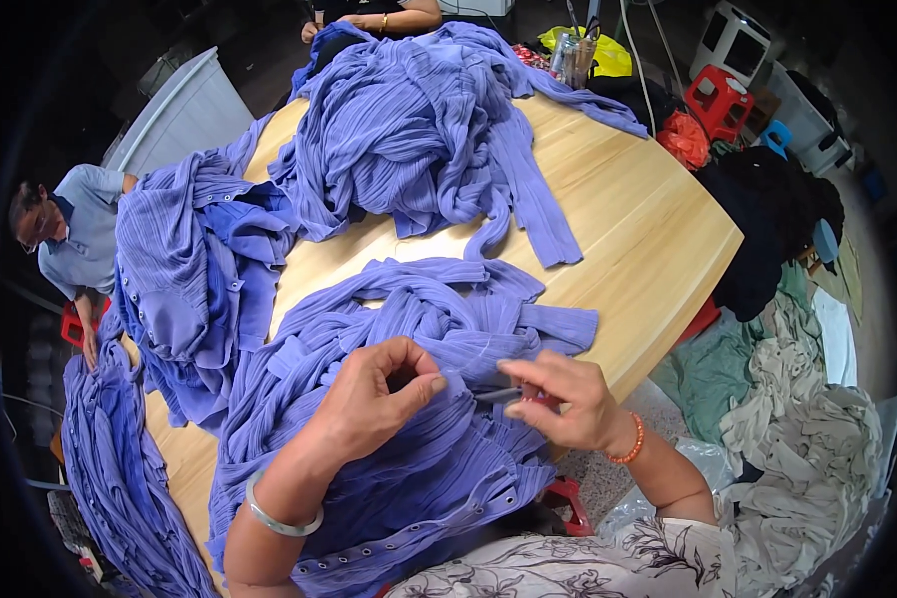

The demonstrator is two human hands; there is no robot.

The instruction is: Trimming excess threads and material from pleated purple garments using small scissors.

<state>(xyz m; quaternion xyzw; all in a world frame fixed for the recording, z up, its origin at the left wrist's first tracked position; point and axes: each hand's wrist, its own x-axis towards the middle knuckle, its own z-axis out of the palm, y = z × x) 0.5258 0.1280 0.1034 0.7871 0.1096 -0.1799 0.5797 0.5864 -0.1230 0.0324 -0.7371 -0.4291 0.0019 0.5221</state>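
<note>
A purple-blue ribbed garment (pixel 409 518) lies over the near table edge and my lap, a row of round metal fasteners along its lower band. Above it, my left hand (pixel 381 397) is closed, thumb and forefinger curled toward each other; whatever they pinch is too fine to make out. My right hand (pixel 573 404) grips small thread snips (pixel 494 396), whose grey blades point left toward my left hand. A bit of red shows between the fingers of that hand. The two hands are apart, with ribbed cloth under the gap.
A big heap of the same purple-blue garments (pixel 399 130) covers the far part of the wooden table (pixel 658 214). More garments hang off the left edge, near a seated person (pixel 85 229). Another person's hands (pixel 374 20) show at the far edge. Grey-white cloth (pixel 802 468) is piled at right.
</note>
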